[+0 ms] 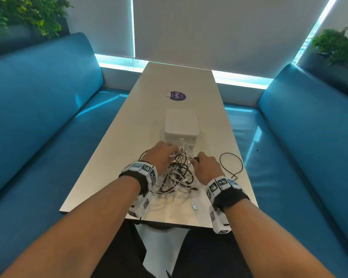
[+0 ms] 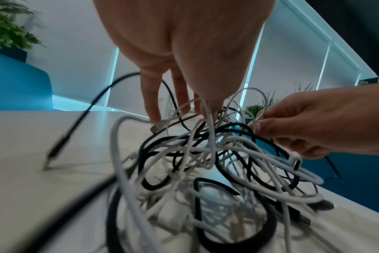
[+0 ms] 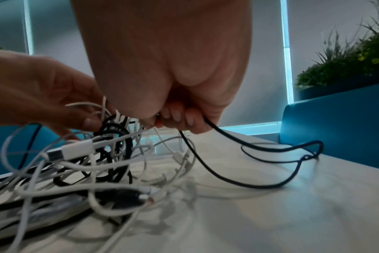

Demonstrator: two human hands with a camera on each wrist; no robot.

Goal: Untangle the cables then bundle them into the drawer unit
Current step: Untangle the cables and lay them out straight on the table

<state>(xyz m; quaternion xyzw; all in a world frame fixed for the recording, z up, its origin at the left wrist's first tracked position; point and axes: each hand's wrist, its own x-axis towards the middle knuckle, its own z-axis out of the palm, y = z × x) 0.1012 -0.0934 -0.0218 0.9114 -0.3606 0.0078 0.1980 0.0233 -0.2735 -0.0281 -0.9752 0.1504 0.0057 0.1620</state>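
Cables: black and white cable tangle, lower centre, near the table front edge.
Drawer unit: white plastic box just behind.
Left hand: fingers extended into white strands.
Right hand: pinching a black cable.

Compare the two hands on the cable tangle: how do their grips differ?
The left hand reaches into the cable tangle with fingers extended among white strands; the right hand curls its fingers round a black cable. That black cable trails right in a loose loop. Both hover over the table.
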